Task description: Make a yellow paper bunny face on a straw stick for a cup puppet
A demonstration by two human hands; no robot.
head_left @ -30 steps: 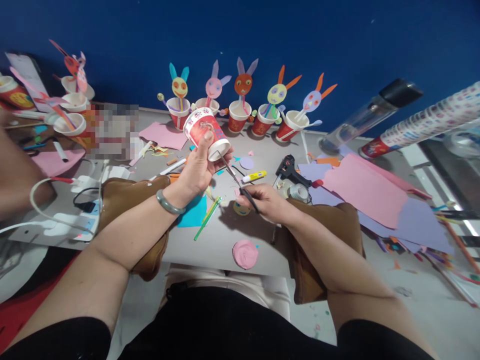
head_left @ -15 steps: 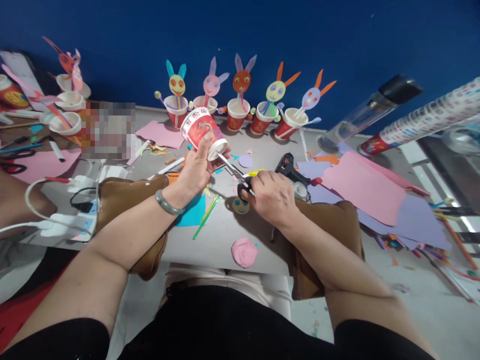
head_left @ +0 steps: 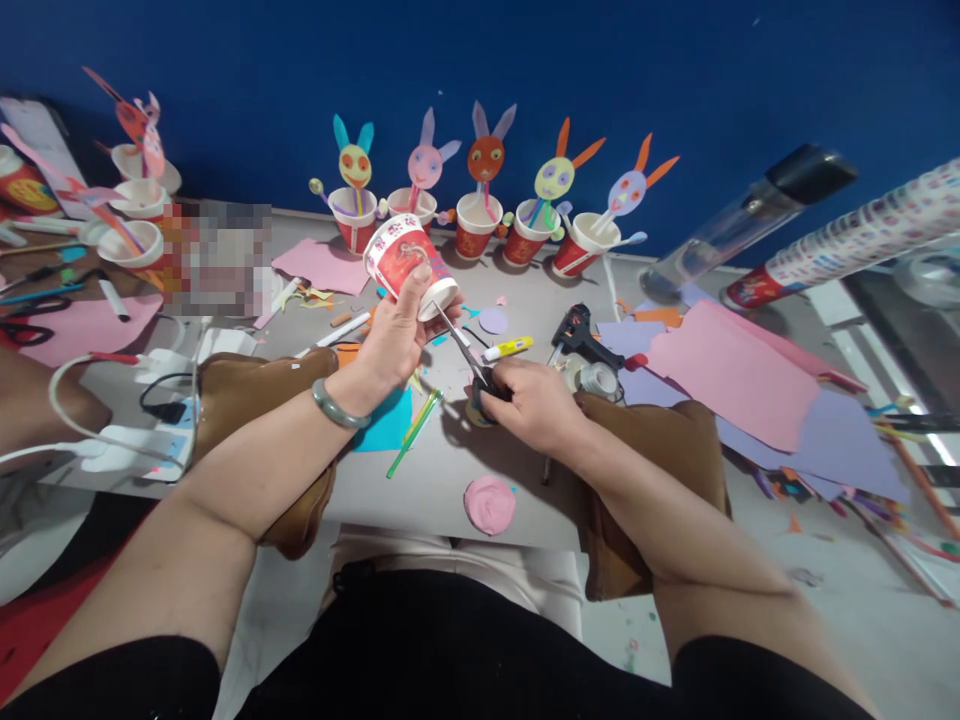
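Note:
My left hand [head_left: 401,335] grips a red and white paper cup [head_left: 405,258], tilted so its base faces down and to the right. Wrapped around the black handles of a pair of scissors [head_left: 469,358] is my right hand [head_left: 536,400]. The blade tips meet the cup's base; whether they pierce it I cannot tell. Beneath my right hand, a round paper face [head_left: 478,415] is mostly covered. A yellow glue stick [head_left: 508,349] lies just beyond the scissors. Nearer my body is a pink lump of clay or paper [head_left: 489,505].
Several paper cups with rabbit figures [head_left: 478,212] line the blue wall. A black glue gun [head_left: 589,338], a tape roll [head_left: 598,380] and pink paper sheets [head_left: 735,370] are at right. Left are a power strip [head_left: 166,440] and another person's arm [head_left: 52,400].
My right hand has turned and shifted slightly, and the scissors have tilted more steeply against the cup's base. The glue stick shows more fully. My left hand and the cup have hardly moved.

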